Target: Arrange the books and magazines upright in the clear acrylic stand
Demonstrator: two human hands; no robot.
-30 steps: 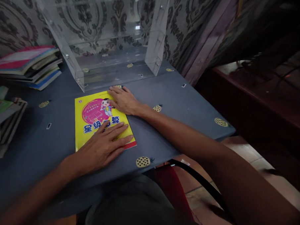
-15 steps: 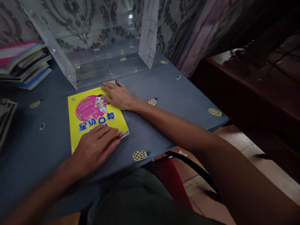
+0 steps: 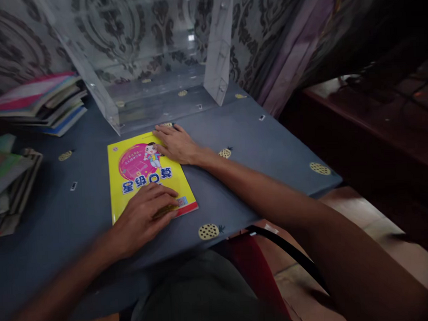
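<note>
A yellow workbook (image 3: 125, 157) with a pink circle, a cartoon child and blue lettering lies closed and flat on the table, its print upside down to me. My left hand (image 3: 143, 218) rests over the near part of its cover, fingers stretched and slightly curved. At the far right corner of the workbook lies my right hand (image 3: 176, 143), palm down with its fingers apart, partly on the cover and partly over the table. Neither hand grips anything. The left hand hides some of the lettering and the near left of the cover.
Behind the workbook stands a clear plastic rack (image 3: 217, 65) against a patterned curtain (image 3: 123, 32). To the left are a stack of books (image 3: 52, 106) and another pile of books (image 3: 9, 188). A grey-blue cloth with pineapples covers the table (image 3: 263, 153). A red chair part (image 3: 254, 272) shows below.
The whole view has shifted, so everything sits slightly lower and further right. The workbook's near right corner, bent up earlier, now lies flat, and my left fingers show more of it.
</note>
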